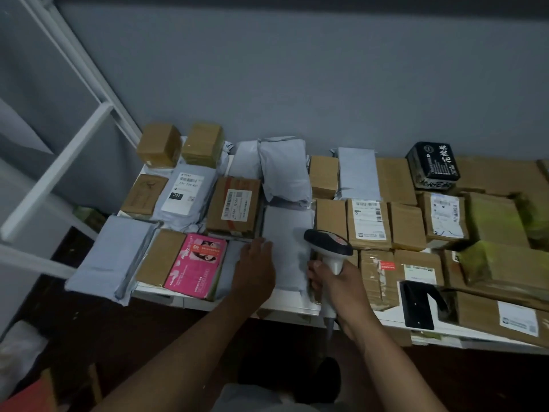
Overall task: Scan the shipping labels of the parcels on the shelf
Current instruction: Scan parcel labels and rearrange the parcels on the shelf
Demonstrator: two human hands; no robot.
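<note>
Meanwhile left hand (256, 264) flat on grey mailer (286, 245), right hand (335, 281) gripping scanner (328, 248)

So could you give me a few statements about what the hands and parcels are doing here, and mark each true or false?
1. The right hand grips the scanner. True.
2. The left hand holds a brown box in the air. False: it rests flat on a grey mailer lying on the shelf.
3. The pink box lies to the left of the left hand. True.
4. The mailer under the left hand shows a label. False: its upper face is plain grey.
5. The black box sits at the front edge of the shelf. False: it sits at the back, by the wall.
</note>
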